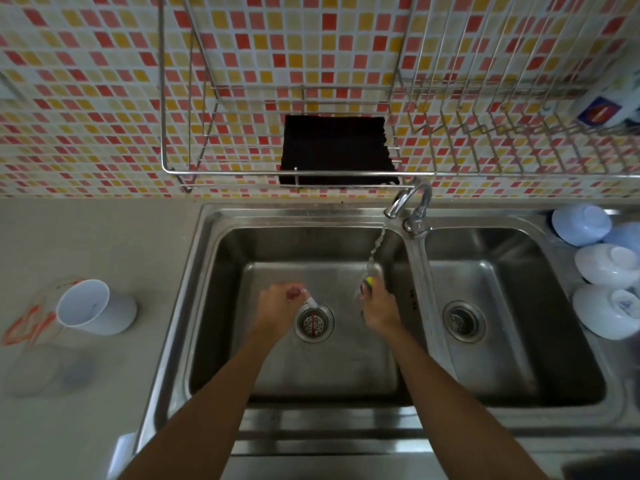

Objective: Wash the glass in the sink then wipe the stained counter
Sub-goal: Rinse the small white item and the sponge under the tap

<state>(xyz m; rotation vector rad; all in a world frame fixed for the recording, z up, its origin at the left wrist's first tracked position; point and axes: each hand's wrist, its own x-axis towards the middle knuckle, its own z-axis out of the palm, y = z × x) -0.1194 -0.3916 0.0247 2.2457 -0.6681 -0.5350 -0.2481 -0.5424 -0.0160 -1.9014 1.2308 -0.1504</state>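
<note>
Both my hands are down in the left basin of the steel double sink. My left hand grips a clear glass with a red mark, held tilted just above the drain. My right hand holds a yellow-and-dark sponge under a thin stream of water running from the tap. The beige counter lies to the left of the sink; stains on it are hard to make out.
A white cup lies on its side on the counter beside a clear measuring jug with red markings. Several upturned white bowls sit right of the sink. A wire dish rack and a dark cloth hang on the tiled wall.
</note>
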